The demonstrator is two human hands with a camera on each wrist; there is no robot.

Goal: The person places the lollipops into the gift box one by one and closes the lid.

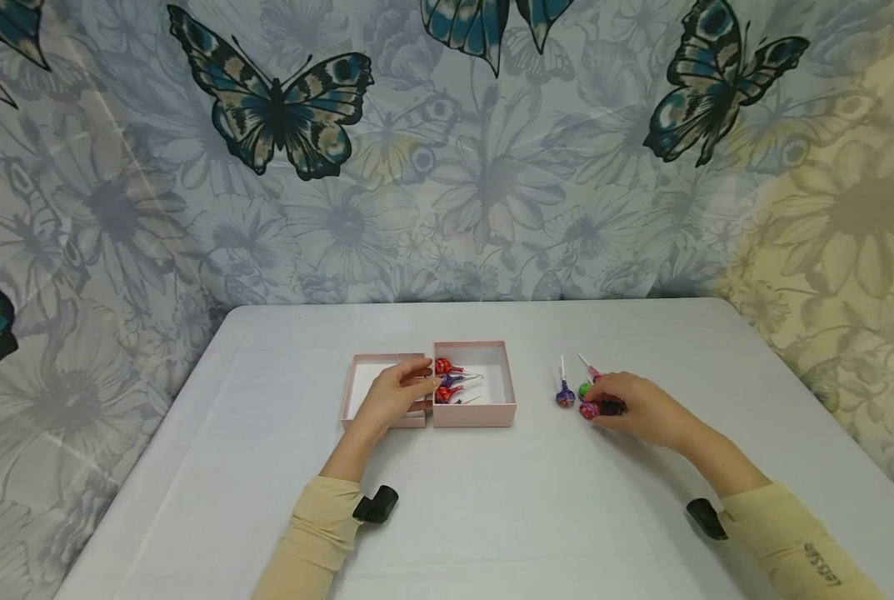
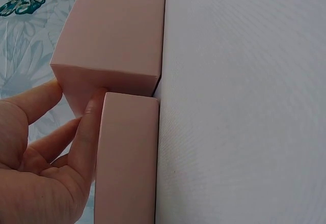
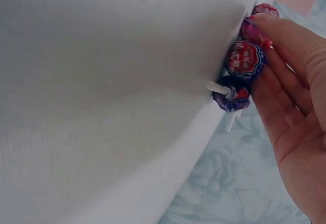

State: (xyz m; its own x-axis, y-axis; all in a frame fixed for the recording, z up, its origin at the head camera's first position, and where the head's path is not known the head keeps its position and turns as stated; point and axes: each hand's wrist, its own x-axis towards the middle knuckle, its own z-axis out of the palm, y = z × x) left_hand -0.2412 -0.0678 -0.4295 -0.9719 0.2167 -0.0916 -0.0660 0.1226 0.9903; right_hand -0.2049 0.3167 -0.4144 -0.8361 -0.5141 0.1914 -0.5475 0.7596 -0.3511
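Observation:
My left hand [image 1: 397,392] holds the left wall of an open pink box [image 1: 474,416], one digit over the rim and other fingers along the outside. Several wrapped lollipops [image 1: 447,393], red and purple, lie inside it. Close on its left is a shallower open pink box part [image 1: 387,422], partly behind the hand. My right hand [image 1: 645,410] pinches a lollipop with a pink-purple wrapper [image 3: 253,32] among a small group on the table. A red-and-blue lollipop [image 3: 245,59] is beside its fingers. A purple lollipop [image 1: 565,396] lies just left of the group.
A white-covered table [image 1: 536,517] bears everything. Butterfly-patterned cloth [image 1: 491,192] hangs behind the table's far edge. Black wrist cameras [image 1: 376,505] are strapped over the tan sleeves [image 1: 307,533]. The box stands between the left hand and the loose lollipops.

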